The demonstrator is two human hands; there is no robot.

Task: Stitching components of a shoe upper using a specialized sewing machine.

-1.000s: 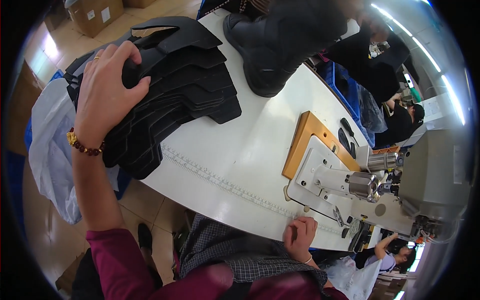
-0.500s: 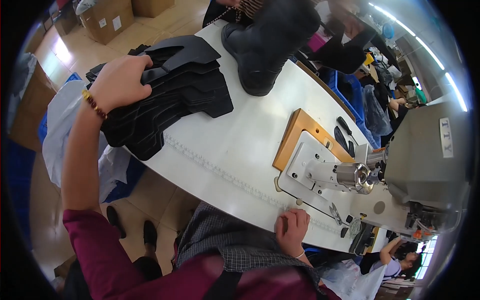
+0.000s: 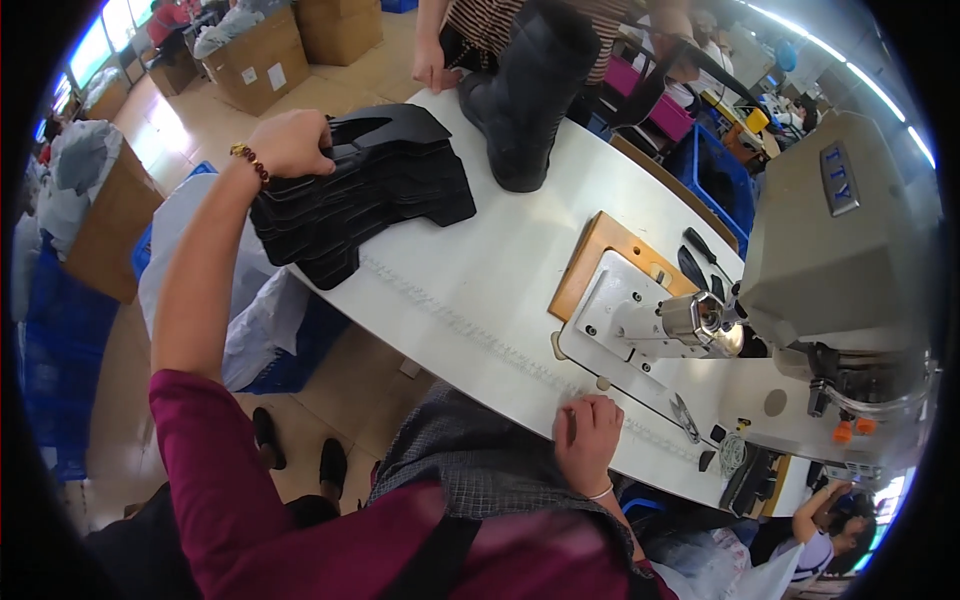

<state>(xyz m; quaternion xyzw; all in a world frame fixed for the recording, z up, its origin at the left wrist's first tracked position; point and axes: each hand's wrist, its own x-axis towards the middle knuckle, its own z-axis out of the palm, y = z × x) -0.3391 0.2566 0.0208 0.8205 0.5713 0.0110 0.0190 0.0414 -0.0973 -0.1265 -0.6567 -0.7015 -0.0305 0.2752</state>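
Note:
My left hand (image 3: 290, 146) is closed at the far left corner of a fanned stack of black cut pieces (image 3: 390, 185), thumb and fingers around its edge. The pieces look like flat leather or synthetic panels with stepped edges. My right hand (image 3: 588, 438) rests at the table's near edge with its fingers curled in and nothing visible in them. Nearest to it are a small round disc (image 3: 602, 383) and a pair of thread snips (image 3: 685, 418). Beyond the stack, a tall black boot (image 3: 525, 100) stands on the white table (image 3: 450, 270).
A sewing machine (image 3: 810, 240) stands at the right, beside a wooden block (image 3: 585, 265). A black-handled screwdriver (image 3: 700, 245) lies behind it. Across the table is a person's hand (image 3: 430, 65). White sheeting (image 3: 265, 325) hangs over a blue crate at the left; a blue basket (image 3: 715, 185) stands behind the table.
The view has shifted, and more of the room and the person opposite shows. My left thumb and fingers have drawn closer together at the stack. My right hand stays at the table edge.

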